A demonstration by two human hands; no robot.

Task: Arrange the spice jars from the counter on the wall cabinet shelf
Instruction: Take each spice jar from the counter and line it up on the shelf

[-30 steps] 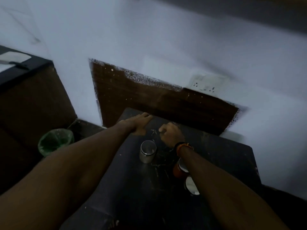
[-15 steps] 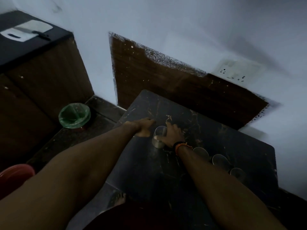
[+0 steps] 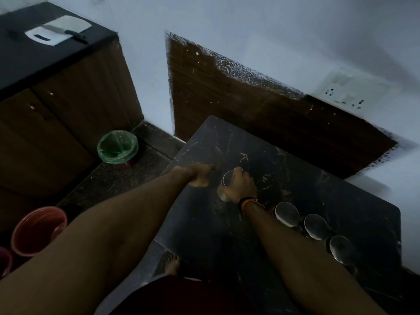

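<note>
A dark marble counter (image 3: 318,187) fills the middle of the dim view. My right hand (image 3: 242,186) is wrapped around a glass spice jar (image 3: 225,186) with a shiny lid, standing on the counter. Just left of it, my left hand (image 3: 196,176) rests palm down on the counter's left edge, holding nothing. Three more lidded spice jars stand in a row to the right of my right forearm: the first jar (image 3: 286,213), the second jar (image 3: 316,226) and the third jar (image 3: 343,248). No wall cabinet shelf is in view.
A green-lined bin (image 3: 117,149) stands on the floor to the left, and a red bucket (image 3: 37,230) sits at the lower left. A black-topped cabinet holds a cutting board with a knife (image 3: 58,32). A wall socket (image 3: 341,92) is at the upper right.
The view has tilted downward, bringing the row of jars into sight. My right hand has moved from a fist behind the jar to a grip around it. The left hand stays on the counter.
</note>
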